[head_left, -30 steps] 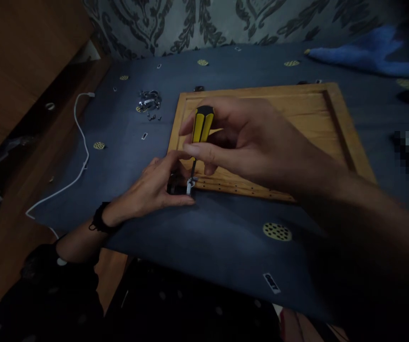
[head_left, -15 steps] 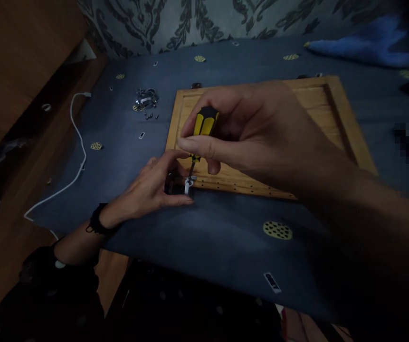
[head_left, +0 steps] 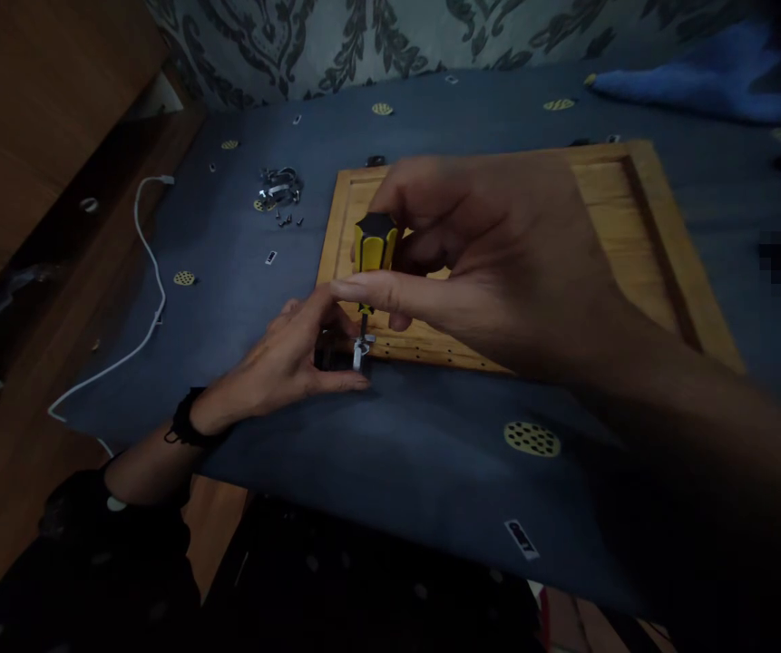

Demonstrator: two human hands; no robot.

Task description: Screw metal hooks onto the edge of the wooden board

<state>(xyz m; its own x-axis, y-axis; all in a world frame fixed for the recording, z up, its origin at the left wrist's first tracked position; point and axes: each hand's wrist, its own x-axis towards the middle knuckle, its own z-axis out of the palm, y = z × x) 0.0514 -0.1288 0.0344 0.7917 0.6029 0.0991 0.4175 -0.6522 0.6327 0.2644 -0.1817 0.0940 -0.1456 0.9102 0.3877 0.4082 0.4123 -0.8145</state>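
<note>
My right hand [head_left: 485, 254] is closed round the yellow and black handle of a screwdriver [head_left: 376, 245]. The shaft points down, its tip at a small shiny metal fitting [head_left: 361, 352] on the near left corner of a wooden panel [head_left: 424, 349]. Thumb and fingers of my left hand [head_left: 287, 358] close round that corner and steady the fitting from the left. A dark part [head_left: 327, 352] shows between them, too dim to name. Several small dark holes run along the panel's near edge. My right hand hides much of the panel's middle.
More metal fittings [head_left: 281, 186] lie in a heap at the back left, with several small screws [head_left: 286, 220] beside them. A white cable [head_left: 159, 290] curves along the left. Blue cloth [head_left: 703, 86] lies at the back right, on the dark patterned sheet [head_left: 396, 453].
The screwdriver handle has tipped left and now stands more upright, my right hand shifting slightly with it. My left hand and the fitting have stayed in place.
</note>
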